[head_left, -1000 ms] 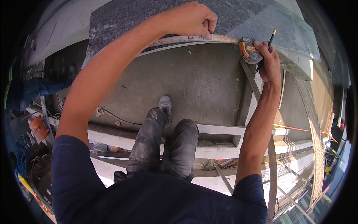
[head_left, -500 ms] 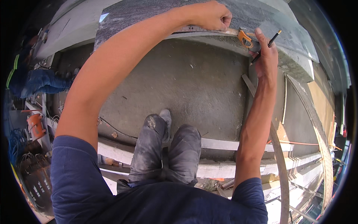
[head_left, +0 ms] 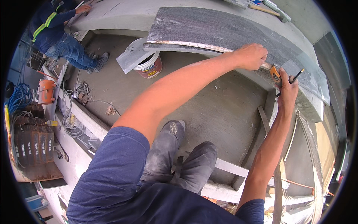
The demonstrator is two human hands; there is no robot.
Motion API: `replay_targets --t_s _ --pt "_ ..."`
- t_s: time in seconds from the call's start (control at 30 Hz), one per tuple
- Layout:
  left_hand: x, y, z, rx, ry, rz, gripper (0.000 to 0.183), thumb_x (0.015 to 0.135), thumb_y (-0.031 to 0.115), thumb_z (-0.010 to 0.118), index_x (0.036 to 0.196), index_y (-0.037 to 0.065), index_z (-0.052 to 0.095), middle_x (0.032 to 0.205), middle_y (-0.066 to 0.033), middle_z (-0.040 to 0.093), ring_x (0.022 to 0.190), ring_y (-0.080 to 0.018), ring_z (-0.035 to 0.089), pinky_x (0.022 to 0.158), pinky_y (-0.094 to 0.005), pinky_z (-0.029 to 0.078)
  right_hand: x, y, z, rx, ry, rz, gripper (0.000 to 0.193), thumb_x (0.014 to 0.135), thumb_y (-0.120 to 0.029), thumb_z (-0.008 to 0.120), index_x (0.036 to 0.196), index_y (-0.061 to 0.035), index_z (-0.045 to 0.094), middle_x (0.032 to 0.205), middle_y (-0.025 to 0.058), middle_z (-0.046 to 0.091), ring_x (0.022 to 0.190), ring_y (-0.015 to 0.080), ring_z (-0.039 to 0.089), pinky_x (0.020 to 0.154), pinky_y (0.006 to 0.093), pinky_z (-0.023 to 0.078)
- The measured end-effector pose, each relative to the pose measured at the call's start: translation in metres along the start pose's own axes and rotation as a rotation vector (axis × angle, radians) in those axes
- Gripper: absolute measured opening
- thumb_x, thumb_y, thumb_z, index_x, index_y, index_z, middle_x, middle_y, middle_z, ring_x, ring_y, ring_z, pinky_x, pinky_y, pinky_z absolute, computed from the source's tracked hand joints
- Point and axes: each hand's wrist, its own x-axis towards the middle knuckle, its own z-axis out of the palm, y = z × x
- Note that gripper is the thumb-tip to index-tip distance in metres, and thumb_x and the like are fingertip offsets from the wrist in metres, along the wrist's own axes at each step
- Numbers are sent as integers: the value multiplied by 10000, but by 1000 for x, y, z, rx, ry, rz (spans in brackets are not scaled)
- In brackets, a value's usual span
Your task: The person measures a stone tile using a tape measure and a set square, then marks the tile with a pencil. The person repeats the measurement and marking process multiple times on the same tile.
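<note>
My right hand (head_left: 288, 89) grips an orange and black tape measure (head_left: 276, 76) at the front edge of a dark grey stone slab (head_left: 209, 28). A dark pencil (head_left: 297, 76) with a pale tip is tucked in the same hand, slanting up to the right. Beside it on the left, my left hand (head_left: 251, 56) is closed, its fingers at the tape's blade (head_left: 266, 65) over the slab edge. Those fingers partly hide the blade. Along the slab's front runs a pale strip (head_left: 190, 44).
A bucket (head_left: 149, 68) with a grey sheet (head_left: 133, 54) across it stands under the slab's left end. Another person (head_left: 63, 37) works at far left. Lower left are an orange container (head_left: 46, 92) and stacked weights (head_left: 33, 145). Wooden strips (head_left: 278, 186) rise at right.
The view has swung left and tilted, bringing the bucket and the other person into fuller sight. Both hands keep their hold at the slab edge, now further right and lower in the picture.
</note>
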Motion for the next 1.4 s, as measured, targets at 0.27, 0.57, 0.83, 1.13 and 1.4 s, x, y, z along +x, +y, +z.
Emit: replay_targets --t_s 0.27,0.57,0.83,1.13,1.4 --pt "32 0 -25 117 -245 15 196 936 209 739 988 20 747 845 -150 760 798 -324 728 745 -454 562 -7 24 1 389 43 55 355 1099 -361 632 1153 -11 615 1056 105 733 822 168 717 734 331 608" --pt "59 16 -27 286 -379 322 292 890 302 776 899 13 738 898 -256 743 883 -463 725 781 -535 560 -13 47 2 316 76 -140 319 964 -269 848 960 -96 580 872 -4 648 735 91 605 664 272 489" --pt "50 10 -30 48 -361 238 254 931 257 729 967 7 703 920 -257 731 880 -443 716 776 -497 546 -22 21 -1 127 150 -172 374 941 -275 867 901 -117 530 834 -43 574 733 58 513 642 250 403" --pt "47 5 -29 51 -339 309 249 958 247 708 1061 24 745 989 -248 754 954 -435 727 841 -488 565 -20 28 -7 -41 154 -303 566 954 -338 853 1229 122 669 947 11 609 848 109 562 749 267 486" --pt "54 -5 -26 89 -274 343 241 969 232 699 1071 21 756 995 -248 756 966 -435 731 845 -495 570 7 30 -3 21 104 -272 365 1031 -298 787 1104 35 659 925 13 662 821 76 588 768 221 469"
